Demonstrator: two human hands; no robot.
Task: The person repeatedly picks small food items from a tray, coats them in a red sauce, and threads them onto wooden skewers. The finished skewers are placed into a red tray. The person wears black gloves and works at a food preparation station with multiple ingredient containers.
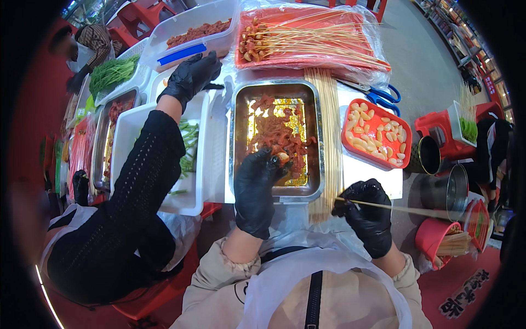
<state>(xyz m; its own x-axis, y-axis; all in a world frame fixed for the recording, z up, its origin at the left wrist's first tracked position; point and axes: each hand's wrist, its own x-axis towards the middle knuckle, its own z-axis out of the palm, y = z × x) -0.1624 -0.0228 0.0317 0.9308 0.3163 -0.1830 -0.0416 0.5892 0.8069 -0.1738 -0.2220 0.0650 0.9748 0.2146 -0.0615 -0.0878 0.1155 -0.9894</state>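
My left hand (257, 191), in a black glove, is over the near end of a steel tray (235, 135). Between its thumb and fingers it pinches a garlic clove (283, 156), with raw meat about it. Strips of red raw meat (275, 129) lie in the tray. My right hand (365, 214), also gloved, grips a thin bamboo skewer (394, 207) whose one end pokes out past the fingers; the other end blurs off to the right. A bundle of bamboo skewers (326, 135) lies along the tray's right side.
A red box (376, 162) of peeled garlic cloves (359, 142) is at right, below blue-handled scissors (382, 96). Loaded skewers (254, 43) rest on a red tray (287, 63) at the back. A co-worker's gloved hand (193, 76) reaches above a white bin (201, 164) at left.
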